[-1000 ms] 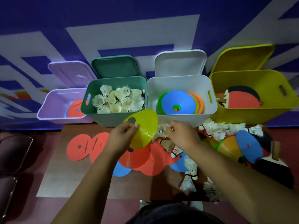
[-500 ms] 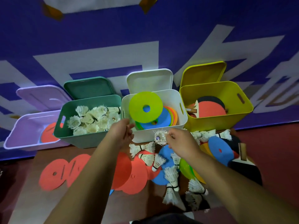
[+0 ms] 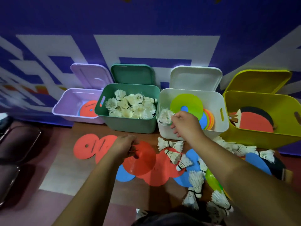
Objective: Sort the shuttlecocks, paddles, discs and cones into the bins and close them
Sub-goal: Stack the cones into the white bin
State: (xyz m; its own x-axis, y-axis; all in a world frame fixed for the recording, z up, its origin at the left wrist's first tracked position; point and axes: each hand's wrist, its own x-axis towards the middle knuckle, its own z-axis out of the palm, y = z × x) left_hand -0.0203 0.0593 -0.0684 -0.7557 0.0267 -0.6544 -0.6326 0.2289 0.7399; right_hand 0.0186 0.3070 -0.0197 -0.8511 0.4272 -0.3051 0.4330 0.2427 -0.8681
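Four open bins stand in a row: a lilac bin (image 3: 65, 110) with red discs, a green bin (image 3: 130, 126) full of shuttlecocks, a white bin (image 3: 218, 101) with cones, and a yellow bin (image 3: 263, 101) with paddles. A lime cone (image 3: 187, 103) lies tilted on the stack in the white bin. My right hand (image 3: 187, 126) holds a white shuttlecock (image 3: 165, 117) over the white bin's left front corner. My left hand (image 3: 123, 145) grips the top of a red cone (image 3: 141, 160) on the table.
Red flat discs (image 3: 86, 149) lie at the left of the table. Blue and red discs, several loose shuttlecocks (image 3: 171, 144) and a green cone (image 3: 213, 180) are scattered at the centre and right. Each bin's lid leans against the purple wall behind. Dark chairs (image 3: 14, 144) stand at the left.
The lime cone left my left hand and dropped into the white bin. That hand came down onto the red cone. My right hand lifted the shuttlecock up toward the bins.
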